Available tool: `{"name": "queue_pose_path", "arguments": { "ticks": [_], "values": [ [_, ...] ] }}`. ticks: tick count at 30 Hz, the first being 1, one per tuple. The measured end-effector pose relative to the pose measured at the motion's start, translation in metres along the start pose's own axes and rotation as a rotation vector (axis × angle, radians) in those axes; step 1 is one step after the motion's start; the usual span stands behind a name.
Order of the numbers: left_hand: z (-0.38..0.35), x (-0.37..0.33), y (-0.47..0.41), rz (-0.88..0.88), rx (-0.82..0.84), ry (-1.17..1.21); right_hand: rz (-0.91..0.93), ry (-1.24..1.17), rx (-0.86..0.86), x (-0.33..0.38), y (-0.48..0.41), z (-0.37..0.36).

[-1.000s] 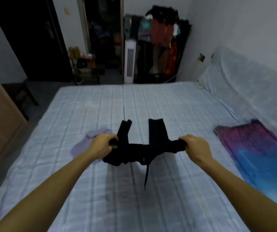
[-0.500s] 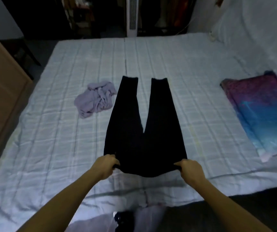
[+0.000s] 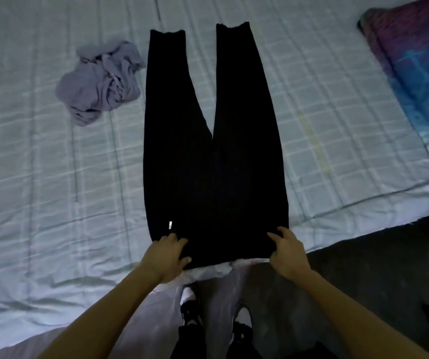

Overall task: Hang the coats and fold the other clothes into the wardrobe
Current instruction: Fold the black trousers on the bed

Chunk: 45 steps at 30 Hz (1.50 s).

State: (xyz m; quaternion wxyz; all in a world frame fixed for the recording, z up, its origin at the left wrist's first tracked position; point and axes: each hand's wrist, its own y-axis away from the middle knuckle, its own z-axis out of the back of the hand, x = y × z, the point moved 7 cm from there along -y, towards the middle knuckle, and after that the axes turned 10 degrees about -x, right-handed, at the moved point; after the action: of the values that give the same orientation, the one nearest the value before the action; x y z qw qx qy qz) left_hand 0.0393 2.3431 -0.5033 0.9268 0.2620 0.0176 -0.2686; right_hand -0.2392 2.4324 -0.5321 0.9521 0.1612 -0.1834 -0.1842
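Black trousers (image 3: 213, 161) lie flat on the pale checked bed sheet (image 3: 52, 193), legs pointing away from me and waistband at the near bed edge. My left hand (image 3: 166, 257) rests flat on the waistband's left corner, fingers spread over the cloth. My right hand (image 3: 287, 251) is at the waistband's right corner, with bent fingers and thumb pinching the cloth. A crumpled lilac garment (image 3: 101, 81) lies on the sheet just left of the trousers' left leg.
A purple and blue patterned cloth (image 3: 420, 73) lies along the bed's right side. Dark floor (image 3: 389, 275) shows at the lower right. My own legs and shoes (image 3: 190, 304) stand against the bed edge below the trousers.
The trousers went from bunched up in the air to spread flat on the bed. My view tilted down and closer, and my left fingers have flattened onto the waistband.
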Motion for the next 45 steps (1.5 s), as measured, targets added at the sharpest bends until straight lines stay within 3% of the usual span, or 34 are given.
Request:
{"name": "queue_pose_path", "arguments": {
  "ticks": [3,5,9,11,13,15,17,21,23,26,31,33,35,40,45],
  "values": [
    [0.000,-0.009,-0.032,-0.090,-0.182,0.045,-0.246,-0.244,-0.196,-0.003,-0.005,-0.002],
    [-0.009,-0.012,-0.055,-0.112,-0.204,0.028,-0.338,-0.249,-0.321,-0.005,-0.010,-0.001],
    [-0.049,-0.010,-0.086,-0.097,-0.101,-0.007,-0.618,-0.238,-0.249,-0.023,-0.016,-0.022],
    [-0.060,-0.009,-0.087,-0.094,-0.095,-0.028,-0.674,-0.335,-0.292,-0.016,-0.018,-0.013],
    [-0.058,-0.007,-0.085,-0.118,-0.130,-0.004,-0.628,-0.446,-0.485,0.007,-0.019,0.011],
    [-0.047,0.001,-0.081,-0.160,-0.209,0.076,-0.459,-0.434,-0.707,0.055,-0.016,0.038],
    [-0.031,0.024,-0.074,-0.122,-0.328,0.169,-0.206,-0.358,-0.735,0.128,-0.016,0.045],
    [-0.017,0.103,-0.045,0.059,-0.526,0.261,0.270,-0.108,-0.254,0.268,-0.014,-0.021],
    [-0.010,0.137,-0.026,0.134,-0.601,0.307,0.387,-0.058,-0.028,0.299,-0.002,-0.059],
    [0.004,0.161,-0.005,0.213,-0.707,0.329,0.390,-0.106,0.092,0.297,0.006,-0.085],
    [0.002,0.147,-0.031,0.211,-0.718,0.516,0.445,-0.197,-0.336,0.260,-0.010,-0.057],
    [-0.001,0.137,-0.051,0.235,-0.699,0.571,0.416,-0.162,-0.426,0.245,-0.022,-0.048],
    [0.003,0.126,-0.068,0.251,-0.710,0.602,0.369,-0.084,-0.413,0.232,-0.036,-0.051],
    [0.021,0.118,-0.101,0.241,-0.656,0.565,0.326,0.199,-0.196,0.212,-0.043,-0.084],
    [0.038,0.127,-0.121,0.251,-0.603,0.462,0.285,0.121,-0.195,0.217,-0.058,-0.064]
  ]
}}
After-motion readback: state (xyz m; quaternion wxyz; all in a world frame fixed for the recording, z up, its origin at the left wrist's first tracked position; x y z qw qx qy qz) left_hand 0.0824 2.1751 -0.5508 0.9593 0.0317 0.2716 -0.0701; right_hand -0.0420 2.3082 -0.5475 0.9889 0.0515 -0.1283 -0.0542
